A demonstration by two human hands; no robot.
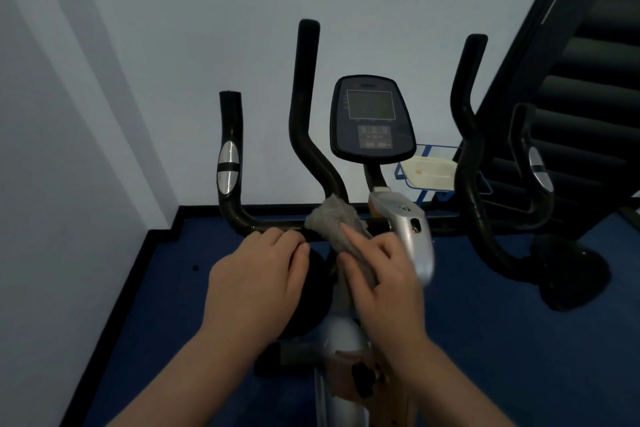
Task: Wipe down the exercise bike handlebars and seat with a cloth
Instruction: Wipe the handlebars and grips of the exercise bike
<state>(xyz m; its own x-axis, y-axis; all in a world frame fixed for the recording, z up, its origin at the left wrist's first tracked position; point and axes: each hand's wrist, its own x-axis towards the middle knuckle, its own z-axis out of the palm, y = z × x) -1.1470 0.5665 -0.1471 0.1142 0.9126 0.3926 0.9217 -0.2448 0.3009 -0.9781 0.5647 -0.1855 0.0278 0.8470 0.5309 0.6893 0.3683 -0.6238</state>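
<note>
Standing behind the exercise bike: both hands are at the centre of the handlebars (270, 224), on the horizontal crossbar.

Left hand (258, 274) sits at 9 o'clock of the bar's centre, fingers curled over the top of the crossbar and gripping it.

Right hand (381, 274) holds the grey cloth (337, 224). Cloth is bunched and draped over the crossbar at the junction where the inner left grip rises; it trails down under the palm. Index finger lies straight along the cloth, pointing to 11 o'clock; the other fingers curl round the cloth's lower part.

Console (372, 118) is at 12 o'clock from the hands, screen dark. Silver stem cover (410, 232) is just beside the right hand at 2 o'clock, touching or nearly so, can't tell which. Outer grips with silver pulse pads stand at 10 o'clock and 3 o'clock.

Seat isn't identifiable; frame parts below the hands are blurred.

Blue floor (502, 340) under the bike, white wall (173, 28) behind it. Blue wire rack with a pale tray (429, 170) at 1 o'clock, behind the right inner grip. Dark slatted structure (588, 80) fills the 2 o'clock corner.
</note>
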